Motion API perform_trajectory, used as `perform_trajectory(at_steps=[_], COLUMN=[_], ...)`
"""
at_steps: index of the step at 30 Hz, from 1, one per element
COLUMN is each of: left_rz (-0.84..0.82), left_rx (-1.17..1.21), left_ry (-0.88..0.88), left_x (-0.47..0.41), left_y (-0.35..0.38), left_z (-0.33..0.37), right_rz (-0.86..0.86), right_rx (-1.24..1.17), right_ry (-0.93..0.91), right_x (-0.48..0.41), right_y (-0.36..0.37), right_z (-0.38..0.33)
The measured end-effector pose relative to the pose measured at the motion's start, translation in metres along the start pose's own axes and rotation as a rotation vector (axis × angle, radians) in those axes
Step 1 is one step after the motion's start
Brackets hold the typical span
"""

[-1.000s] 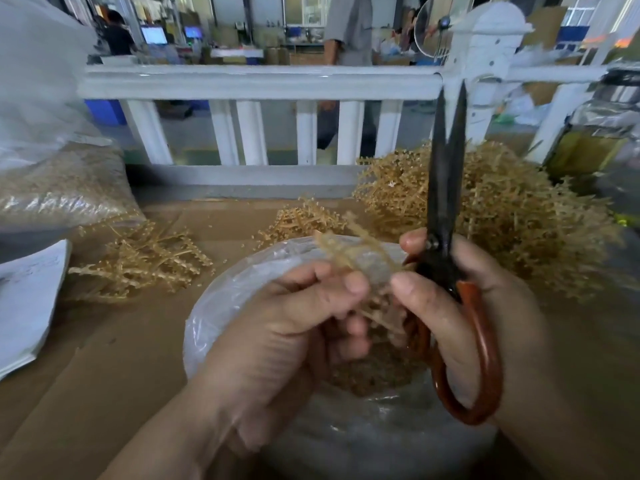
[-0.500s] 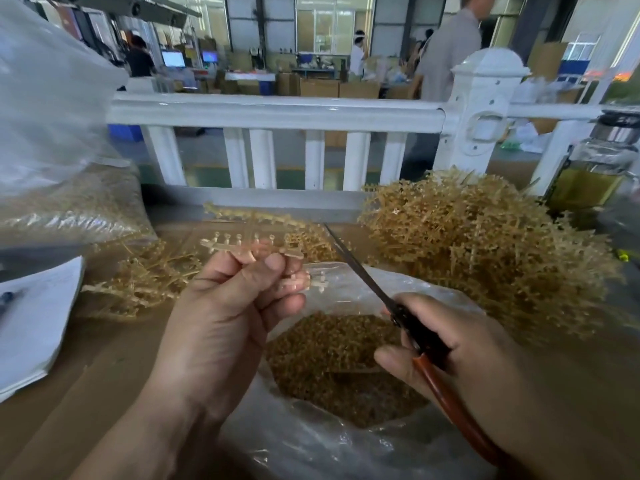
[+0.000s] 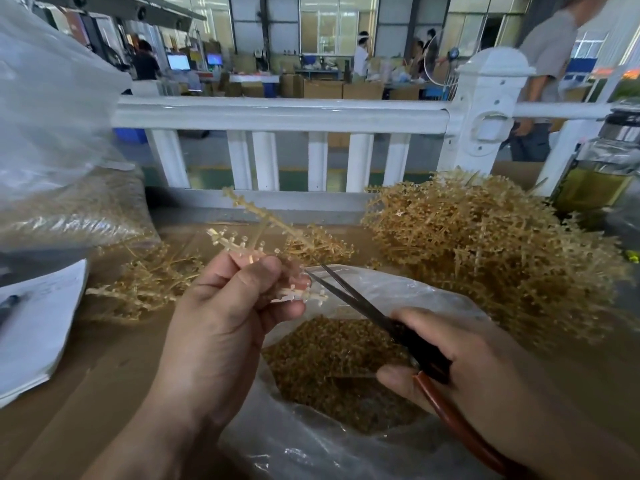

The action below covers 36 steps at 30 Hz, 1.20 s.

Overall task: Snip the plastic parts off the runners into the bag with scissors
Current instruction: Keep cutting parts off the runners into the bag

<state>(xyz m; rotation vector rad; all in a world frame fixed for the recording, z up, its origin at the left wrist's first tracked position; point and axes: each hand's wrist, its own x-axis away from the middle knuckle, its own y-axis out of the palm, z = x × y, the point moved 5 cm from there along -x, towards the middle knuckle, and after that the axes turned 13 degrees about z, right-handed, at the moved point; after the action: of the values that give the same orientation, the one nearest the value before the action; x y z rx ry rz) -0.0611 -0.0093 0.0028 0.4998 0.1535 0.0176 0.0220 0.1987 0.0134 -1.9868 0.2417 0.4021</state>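
Centrally, low in frame, the clear bag [image 3: 311, 445] sat open, part-filled with tan snipped parts [image 3: 329, 368]. Your left hand [image 3: 221, 327] pinched a pale runner [image 3: 230, 243] above the bag's left rim, fingers curled round it. Your right hand [image 3: 485, 375] gripped the scissors [image 3: 391, 327], blades slightly parted, tips at the runner. Upper left, a large plastic sack [image 3: 59, 116] held similar tan material. Right edge: a jar [image 3: 599, 181] of yellowish liquid. Writing on the paper [image 3: 38, 323] at left was too blurred to read.
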Motion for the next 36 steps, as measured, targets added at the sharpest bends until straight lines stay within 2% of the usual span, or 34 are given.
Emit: perform_trajectory(at_steps=[14, 36], left_rz=[-0.114, -0.160], left_rx=[-0.013, 0.036], left_ry=[0.031, 0.011], left_x=[0.0065, 0.0063], left_y=[0.0077, 0.0090], left_z=[-0.0047, -0.0049], right_rz=[-0.006, 0.078], right_rx=[0.004, -0.098], right_ry=[-0.052, -0.114], right_x=[0.0024, 0.0023], right_y=[0.0009, -0.0026], right_z=[-0.0033, -0.0029])
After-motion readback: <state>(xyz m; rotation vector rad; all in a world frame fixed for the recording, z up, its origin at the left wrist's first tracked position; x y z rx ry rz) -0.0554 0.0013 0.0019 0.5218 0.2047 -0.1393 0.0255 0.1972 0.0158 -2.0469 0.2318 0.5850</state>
